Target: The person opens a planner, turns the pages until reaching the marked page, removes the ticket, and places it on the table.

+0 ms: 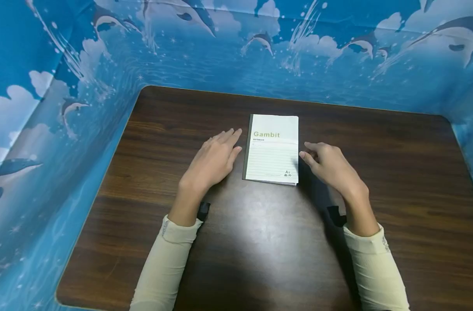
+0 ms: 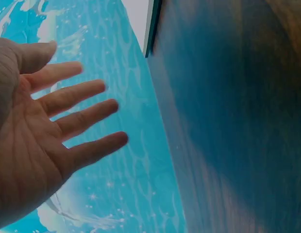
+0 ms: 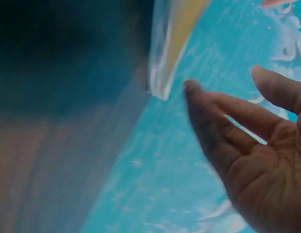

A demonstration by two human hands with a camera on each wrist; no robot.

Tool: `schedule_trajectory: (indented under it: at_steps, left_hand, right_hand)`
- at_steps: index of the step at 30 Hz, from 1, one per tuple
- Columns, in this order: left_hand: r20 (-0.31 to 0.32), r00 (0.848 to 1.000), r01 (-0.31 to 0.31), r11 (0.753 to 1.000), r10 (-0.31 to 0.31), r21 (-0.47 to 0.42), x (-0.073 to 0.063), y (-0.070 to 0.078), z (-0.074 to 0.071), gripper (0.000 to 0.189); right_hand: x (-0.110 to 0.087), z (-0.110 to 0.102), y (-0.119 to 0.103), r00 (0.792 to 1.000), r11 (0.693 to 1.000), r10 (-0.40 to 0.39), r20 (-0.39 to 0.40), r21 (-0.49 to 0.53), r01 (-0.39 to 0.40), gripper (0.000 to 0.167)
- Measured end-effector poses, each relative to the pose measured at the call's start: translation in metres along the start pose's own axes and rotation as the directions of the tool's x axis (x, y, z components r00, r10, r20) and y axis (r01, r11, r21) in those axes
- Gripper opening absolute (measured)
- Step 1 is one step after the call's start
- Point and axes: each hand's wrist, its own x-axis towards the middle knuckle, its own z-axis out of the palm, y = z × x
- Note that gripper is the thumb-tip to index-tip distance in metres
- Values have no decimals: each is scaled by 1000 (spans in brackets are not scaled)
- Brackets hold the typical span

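A white notebook (image 1: pixel 273 151) marked "Gambit", with a dark spine along its left side, lies on the brown table. Just left of the spine is my left hand (image 1: pixel 211 160), its fingers straight and spread and nothing in its grasp. The left wrist view shows that palm (image 2: pixel 36 131) with a corner of the notebook (image 2: pixel 146 29) above. On the other side, my right hand (image 1: pixel 330 166) is close to the notebook's right edge, thumb and forefinger apart. Its fingers (image 3: pixel 228 124) bend loosely around nothing in the right wrist view, near the notebook's edge (image 3: pixel 165 58).
The wood-grain table (image 1: pixel 151 207) has rounded corners. A blue curtain (image 1: pixel 228 65) printed with dolphins and waves surrounds its far side and both ends. Light-coloured sleeves (image 1: pixel 162 263) cover both forearms, and a dark band (image 1: pixel 203 211) sits at the left wrist.
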Motion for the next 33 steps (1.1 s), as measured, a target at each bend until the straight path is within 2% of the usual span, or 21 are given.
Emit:
schedule_trajectory:
  at_steps: [5, 8, 11, 16, 20, 27, 33]
  left_hand:
    - [39, 996, 82, 996, -80, -41, -6, -9, -7, 55]
    - [91, 986, 149, 987, -142, -64, -9, -14, -11, 55]
    - [125, 977, 187, 978, -174, -95, -12, -20, -15, 54]
    - [164, 968, 221, 959, -192, -180, -13, -32, -17, 46]
    - [197, 961, 239, 940, -193, -245, -13, -42, -14, 37]
    - [225, 964, 206, 928, -139, -311, -10, -47, -5, 25]
    - [246, 956, 237, 915, -160, -327, -10, -48, -6, 21]
  right_hand:
    - [21, 1, 7, 999, 990, 42, 27, 131, -45, 49]
    - [32, 0, 6, 995, 987, 82, 49, 136, -88, 51]
    - [40, -3, 3, 987, 983, 138, 78, 115, -146, 54]
    - [45, -2, 0, 969, 967, 225, 105, 96, -236, 54]
    - [47, 2, 0, 961, 958, 257, 96, 108, -267, 52]
    - [46, 7, 1, 969, 949, 244, 35, 198, -246, 43]
    - [42, 2, -6, 976, 941, 214, -31, 275, -197, 33]
